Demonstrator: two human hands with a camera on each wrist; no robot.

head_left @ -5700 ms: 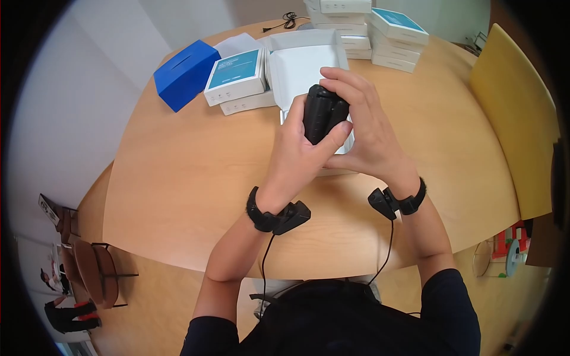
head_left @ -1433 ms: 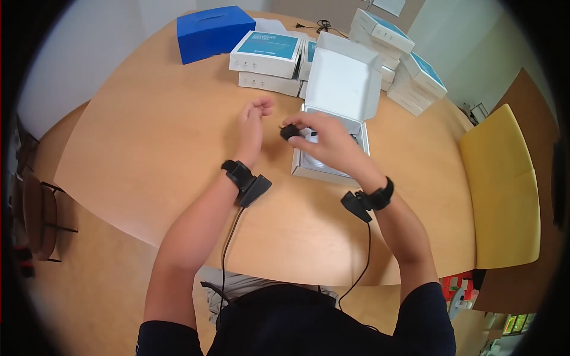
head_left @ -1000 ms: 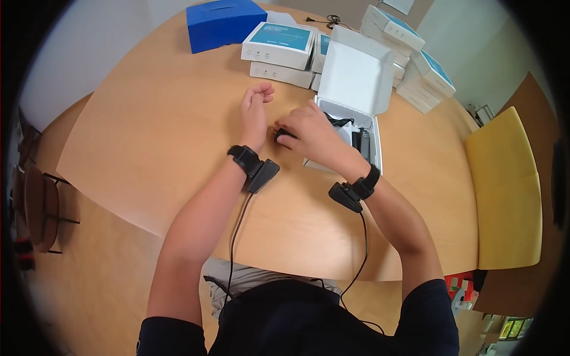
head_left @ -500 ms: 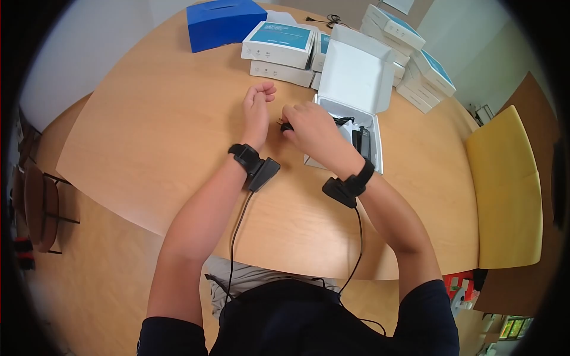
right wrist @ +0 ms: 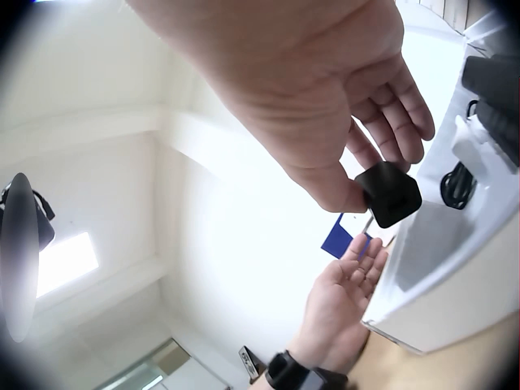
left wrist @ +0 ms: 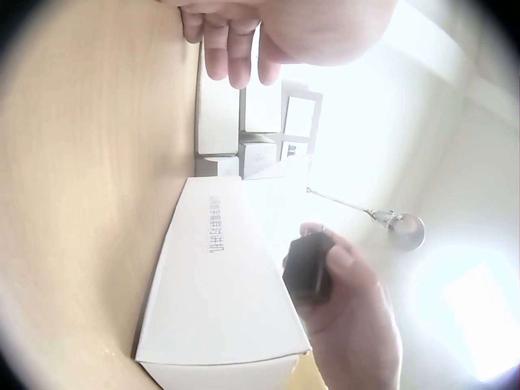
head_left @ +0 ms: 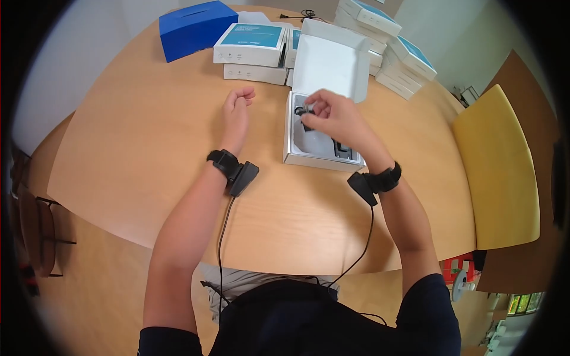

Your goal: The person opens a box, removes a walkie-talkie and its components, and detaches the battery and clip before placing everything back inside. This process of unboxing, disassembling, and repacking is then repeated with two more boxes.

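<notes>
In the head view the right hand [head_left: 338, 118] pinches a small black block-shaped adapter [head_left: 307, 120] over the left part of an open white box [head_left: 323, 160]. The right wrist view shows the adapter [right wrist: 392, 195] between thumb and fingertips, above the box's tray. A coiled black cable [right wrist: 458, 185], a white piece and dark devices [right wrist: 496, 97] lie in the box. To the left of the box, the left hand [head_left: 238, 113] rests on its side on or just above the table, fingers loosely curled and holding nothing.
Closed white boxes with teal labels [head_left: 252, 35] stand behind, beside a blue box [head_left: 199, 29]. More white boxes [head_left: 404, 77] are stacked at the back right. A black cable [head_left: 306, 15] lies at the far edge. A yellow chair [head_left: 499, 172] stands at the right.
The right hand has moved from between the left hand and the box to over the box, still pinching the adapter. The left hand keeps its loose pose; the head view has shifted.
</notes>
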